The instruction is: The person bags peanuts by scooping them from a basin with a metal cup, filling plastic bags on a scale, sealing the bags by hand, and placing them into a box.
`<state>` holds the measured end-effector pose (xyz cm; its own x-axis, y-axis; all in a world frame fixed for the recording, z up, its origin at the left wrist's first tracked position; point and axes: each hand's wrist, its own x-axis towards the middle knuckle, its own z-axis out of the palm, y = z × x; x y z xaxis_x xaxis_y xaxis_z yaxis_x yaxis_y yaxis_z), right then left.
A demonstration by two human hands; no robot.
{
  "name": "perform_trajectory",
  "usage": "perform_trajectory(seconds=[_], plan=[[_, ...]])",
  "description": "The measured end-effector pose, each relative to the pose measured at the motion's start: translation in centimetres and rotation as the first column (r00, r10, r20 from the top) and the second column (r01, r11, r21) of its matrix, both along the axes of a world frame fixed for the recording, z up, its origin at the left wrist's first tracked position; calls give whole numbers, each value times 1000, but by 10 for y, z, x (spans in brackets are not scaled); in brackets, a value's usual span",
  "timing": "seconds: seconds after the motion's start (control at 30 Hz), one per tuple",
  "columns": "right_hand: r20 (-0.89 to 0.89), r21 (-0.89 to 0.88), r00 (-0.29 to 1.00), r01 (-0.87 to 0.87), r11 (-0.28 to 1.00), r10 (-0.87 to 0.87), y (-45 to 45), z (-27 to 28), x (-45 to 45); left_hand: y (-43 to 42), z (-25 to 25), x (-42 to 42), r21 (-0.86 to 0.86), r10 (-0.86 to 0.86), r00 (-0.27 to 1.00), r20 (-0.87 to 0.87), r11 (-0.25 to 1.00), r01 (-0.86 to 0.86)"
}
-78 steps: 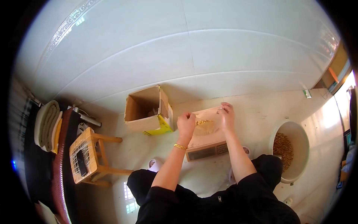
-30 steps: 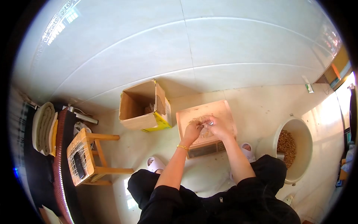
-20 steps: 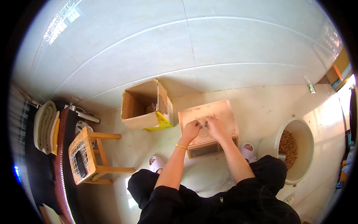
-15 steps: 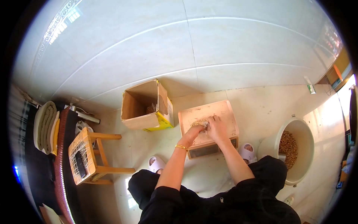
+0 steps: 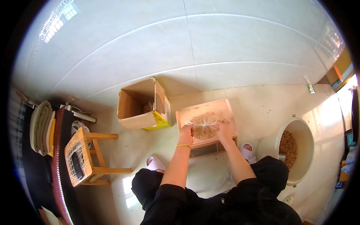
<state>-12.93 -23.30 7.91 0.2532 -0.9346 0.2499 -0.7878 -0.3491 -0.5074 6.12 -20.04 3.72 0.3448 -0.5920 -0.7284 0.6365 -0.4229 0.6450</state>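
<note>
A clear plastic bag [image 5: 203, 132] filled with small tan grains or nuts rests on the pinkish tray top of a box-like scale [image 5: 220, 107]. Its gathered neck is stretched sideways between my hands. On one side, my left hand [image 5: 186, 135] is closed on an end of the plastic. My right hand [image 5: 224, 132] grips the opposite end, fingers curled in. Whether the neck is knotted I cannot tell. Crumbs of the contents lie scattered over the tray.
An open cardboard box [image 5: 137, 105] with something bagged inside stands behind on the left. A wooden stool [image 5: 95, 155] holding a dark phone-like object is at left. To the right, a large pale bucket [image 5: 305, 150] contains brown nuts or kernels and a metal scoop.
My hands were together over the bag's top; now they have moved apart, pulling the plastic taut between them. The view has shifted slightly.
</note>
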Motion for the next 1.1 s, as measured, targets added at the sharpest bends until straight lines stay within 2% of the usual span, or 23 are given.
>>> perform_trajectory(seconds=[0.1,0.23,0.27,0.3,0.33,0.37,0.43,0.5,0.53,0.57,0.6,0.63,0.67,0.73,0.77,0.8,0.87,0.9,0.93,0.97,1.0,1.07,1.1], plan=[[-132,104,986,118,988,-104,7,-23,-21,3,-36,12,83,140,984,-113,988,-131],[-208,121,965,190,974,-163,2,-43,-28,4,-9,7,134,147,984,-95,982,-134],[-209,122,965,189,974,-161,-1,-41,-29,7,1,8,17,28,1000,0,999,-28],[123,435,960,175,883,-251,-7,-28,-27,8,10,8,-89,-80,991,110,992,90],[395,687,822,33,726,-411,-13,-20,-23,8,17,8,-87,-77,991,113,992,87],[400,688,821,25,725,-408,-16,-15,-18,7,23,8,-119,-161,969,187,976,185],[760,642,409,-343,686,-506,-19,-10,-6,3,36,8,-138,-239,932,273,949,283],[770,637,368,-408,654,-521,-18,-7,9,0,46,3,-77,-376,801,466,885,460],[776,630,333,-468,620,-536,-17,-5,15,-2,50,-1,-73,-375,798,472,885,459],[778,626,329,-474,619,-535,-19,-16,20,-4,54,-4,-83,-405,707,579,834,546],[700,616,653,-346,708,-290,-24,-41,24,-5,60,-8,-81,-419,605,676,775,627],[463,541,885,-244,805,-43,-23,-46,28,-6,69,-13,-14,-446,520,729,750,662],[465,540,884,-247,805,-40,-17,-51,30,-6,75,-18,-13,-444,519,730,751,660],[234,437,972,-108,893,3,1,-40,38,-6,82,-27,96,-406,197,893,598,796],[232,437,973,-107,893,2,0,-52,40,-5,85,-31,72,-479,252,841,560,825],[568,397,822,-226,890,-45,-7,-81,45,-7,84,-34,69,-479,254,840,559,826],[822,321,561,-316,893,-97,-7,-80,39,-11,80,-38,-178,-314,563,765,737,653],[679,381,731,-276,882,-65,-3,-47,30,-12,76,-35,-179,-319,563,762,733,656],[503,431,864,-224,874,-27,-2,-26,25,-14,72,-28,-110,-250,463,851,776,621],[499,431,866,-218,876,-30,-4,-25,23,-17,67,-24,-51,-184,347,920,819,571],[491,364,868,-280,888,73,-6,-24,22,-17,57,-24,-56,-183,351,918,818,572],[472,300,864,-344,890,175,-9,-26,20,-13,42,-26,-21,-97,97,991,592,806],[549,367,828,-364,856,117,-9,-29,20,-11,44,-29,-22,-98,100,990,591,807]])
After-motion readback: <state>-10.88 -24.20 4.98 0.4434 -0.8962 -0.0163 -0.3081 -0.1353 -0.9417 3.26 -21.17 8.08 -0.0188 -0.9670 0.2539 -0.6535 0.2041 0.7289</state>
